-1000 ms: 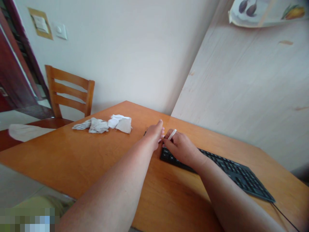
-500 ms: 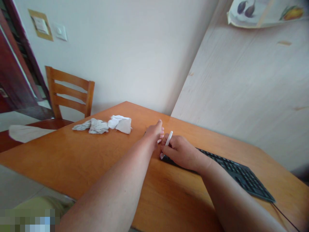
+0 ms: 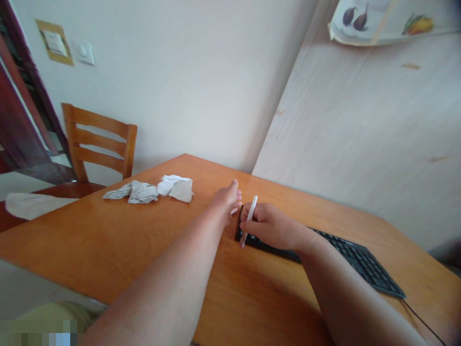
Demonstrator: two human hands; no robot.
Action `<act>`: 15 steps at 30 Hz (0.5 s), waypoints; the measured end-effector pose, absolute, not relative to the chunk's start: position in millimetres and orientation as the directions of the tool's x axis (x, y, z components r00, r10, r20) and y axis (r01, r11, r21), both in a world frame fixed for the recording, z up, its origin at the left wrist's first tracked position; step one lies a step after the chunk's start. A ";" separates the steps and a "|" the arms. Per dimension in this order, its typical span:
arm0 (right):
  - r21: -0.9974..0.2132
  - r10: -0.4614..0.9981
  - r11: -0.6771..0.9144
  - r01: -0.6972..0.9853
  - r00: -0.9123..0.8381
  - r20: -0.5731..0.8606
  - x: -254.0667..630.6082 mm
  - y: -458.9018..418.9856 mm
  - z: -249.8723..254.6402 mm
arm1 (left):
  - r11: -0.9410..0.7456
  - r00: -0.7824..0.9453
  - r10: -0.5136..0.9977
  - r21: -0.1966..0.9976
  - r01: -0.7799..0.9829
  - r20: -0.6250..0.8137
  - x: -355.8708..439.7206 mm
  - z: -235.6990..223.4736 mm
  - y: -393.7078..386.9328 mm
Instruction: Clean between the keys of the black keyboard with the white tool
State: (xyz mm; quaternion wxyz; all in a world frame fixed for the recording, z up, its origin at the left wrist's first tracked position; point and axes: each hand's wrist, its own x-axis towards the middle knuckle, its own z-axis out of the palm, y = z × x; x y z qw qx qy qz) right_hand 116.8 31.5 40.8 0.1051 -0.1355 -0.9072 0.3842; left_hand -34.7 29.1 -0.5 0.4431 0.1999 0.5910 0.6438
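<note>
A black keyboard [image 3: 355, 254] lies at a slant on the wooden table, its middle covered by my right hand and forearm. My right hand [image 3: 268, 221] is over the keyboard's left end, closed around a slim white pen-shaped stick [image 3: 251, 211]. The stick leans, and its pinkish lower end is at the keyboard's front left corner; whether it touches there I cannot tell. Just left of the keyboard is my left hand [image 3: 228, 199], thumb raised and fingers stretched toward the right hand. Nothing shows in its grasp, though its palm is partly hidden.
Crumpled grey-white cloths or tissues [image 3: 144, 191] lie on the table [image 3: 151, 240] to the left. A wooden chair [image 3: 101, 139] stands beyond the left edge. The wall [image 3: 187, 86] borders the table's far side. A cable [image 3: 421, 317] runs from the keyboard's right end.
The stick's lower end has moved slightly toward the keyboard's front edge, and more of the keyboard's left corner shows. My left hand has barely moved. The whole view has shifted slightly.
</note>
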 end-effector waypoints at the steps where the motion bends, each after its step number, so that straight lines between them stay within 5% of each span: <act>1: -0.732 0.337 0.658 0.174 -0.938 0.079 118.1 32.9 42.4 | 0.078 -0.534 0.808 0.944 -0.321 -0.248 -34.3 0.3 28.9; 7: -0.817 0.666 0.523 0.243 -0.714 0.214 123.6 52.6 51.3 | -0.059 -0.533 0.843 0.971 -0.231 -0.075 -29.8 9.1 21.7; 15: -0.915 0.837 0.387 0.118 -0.462 0.294 124.9 75.3 44.6 | -0.187 -0.117 0.978 0.971 -0.147 0.170 -20.8 10.5 11.7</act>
